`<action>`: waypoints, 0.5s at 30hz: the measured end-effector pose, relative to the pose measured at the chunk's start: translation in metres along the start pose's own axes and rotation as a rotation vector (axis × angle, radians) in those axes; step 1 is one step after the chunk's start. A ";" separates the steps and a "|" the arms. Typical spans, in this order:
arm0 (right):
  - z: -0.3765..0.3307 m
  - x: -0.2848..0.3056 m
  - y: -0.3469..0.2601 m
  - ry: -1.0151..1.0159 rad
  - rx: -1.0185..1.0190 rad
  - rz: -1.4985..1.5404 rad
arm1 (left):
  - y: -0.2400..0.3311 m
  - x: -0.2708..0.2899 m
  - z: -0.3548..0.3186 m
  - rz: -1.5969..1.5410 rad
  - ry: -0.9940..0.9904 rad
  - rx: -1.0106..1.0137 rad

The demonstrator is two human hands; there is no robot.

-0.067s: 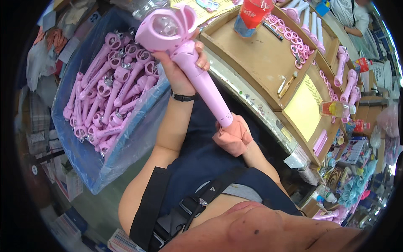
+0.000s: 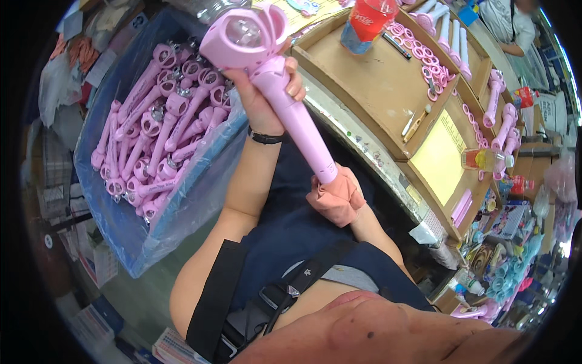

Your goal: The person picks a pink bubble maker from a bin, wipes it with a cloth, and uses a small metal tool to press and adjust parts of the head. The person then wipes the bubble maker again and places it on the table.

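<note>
My left hand (image 2: pixel 265 109) is closed around a pink toy wand (image 2: pixel 300 130), just below its round head with a clear faceted piece inside. The wand slants from upper left down to the right, in front of my body. At its lower end, a salmon-pink cloth (image 2: pixel 334 203) is bunched against the handle. My right hand (image 2: pixel 351 177) grips this cloth around the handle's tip; most of its fingers are hidden by the folds.
On the left, a blue bin (image 2: pixel 142 255) lined with plastic holds many similar wands. To the right runs a workbench with cardboard trays (image 2: pixel 345 85), pink rings (image 2: pixel 427 60), a red-labelled bottle (image 2: pixel 367 27) and a yellow sheet (image 2: pixel 438 161). Another person (image 2: pixel 506 24) is at the far right.
The wand's head has shifted very slightly to the right with my left hand. Both hands keep their grip.
</note>
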State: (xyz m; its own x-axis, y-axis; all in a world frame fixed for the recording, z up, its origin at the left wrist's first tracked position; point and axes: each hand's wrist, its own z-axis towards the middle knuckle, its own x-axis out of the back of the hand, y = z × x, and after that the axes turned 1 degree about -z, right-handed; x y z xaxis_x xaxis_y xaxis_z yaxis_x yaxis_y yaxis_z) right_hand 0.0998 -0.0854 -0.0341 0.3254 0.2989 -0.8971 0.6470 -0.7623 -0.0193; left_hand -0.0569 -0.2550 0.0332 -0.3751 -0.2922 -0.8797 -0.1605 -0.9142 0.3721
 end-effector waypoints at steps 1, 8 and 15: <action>-0.001 0.003 0.000 0.046 -0.031 -0.004 | -0.001 0.000 0.000 0.024 0.053 -0.008; -0.016 0.015 -0.007 0.157 0.245 -0.682 | -0.014 0.004 0.000 0.355 0.480 -0.169; -0.036 -0.036 -0.045 0.368 0.912 -0.658 | 0.018 0.007 -0.013 0.870 0.244 0.151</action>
State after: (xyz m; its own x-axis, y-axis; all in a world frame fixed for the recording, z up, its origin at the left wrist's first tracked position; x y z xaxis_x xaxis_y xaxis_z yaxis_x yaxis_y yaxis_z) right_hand 0.0837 -0.0416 0.0146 0.3885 0.8209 -0.4186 0.0819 -0.4832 -0.8717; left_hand -0.0508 -0.2771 0.0303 -0.2187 -0.9276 -0.3029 -0.0359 -0.3026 0.9525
